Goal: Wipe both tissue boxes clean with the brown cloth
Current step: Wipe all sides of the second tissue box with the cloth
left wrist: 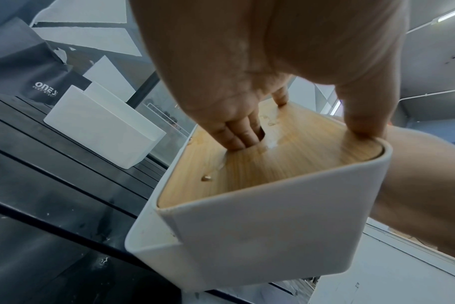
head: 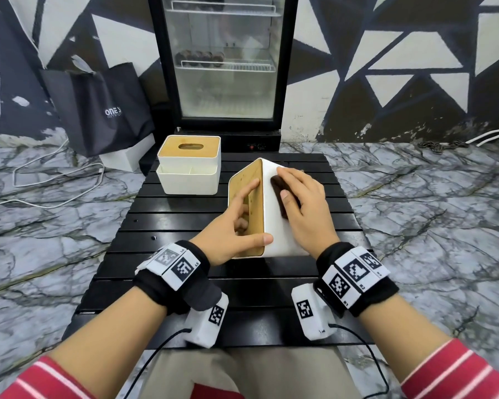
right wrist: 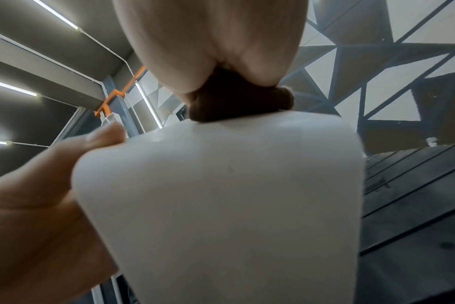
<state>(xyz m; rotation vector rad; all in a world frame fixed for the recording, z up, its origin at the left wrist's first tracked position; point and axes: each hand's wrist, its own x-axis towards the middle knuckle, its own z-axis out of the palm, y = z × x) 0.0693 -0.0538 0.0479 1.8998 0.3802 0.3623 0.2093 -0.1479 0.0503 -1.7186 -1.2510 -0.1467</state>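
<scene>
Left hand [head: 228, 234] grips the tipped white bamboo-lidded tissue box [head: 277, 237], fingers [left wrist: 238, 133] in its slot. Right hand [head: 303, 203] clutches the dark brown cloth [head: 278, 187] against its side.

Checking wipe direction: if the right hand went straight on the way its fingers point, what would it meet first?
More white side of the tilted tissue box, up to its far edge; beyond that probably the fridge base, depth unclear.

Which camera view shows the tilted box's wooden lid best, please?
The left wrist view: the wooden lid sits central, droplets clear, the left hand hooking fingers into its slot. The head view shows it foreshortened, partly behind that hand. The right wrist view shows only the white wall of the tissue box.
</scene>
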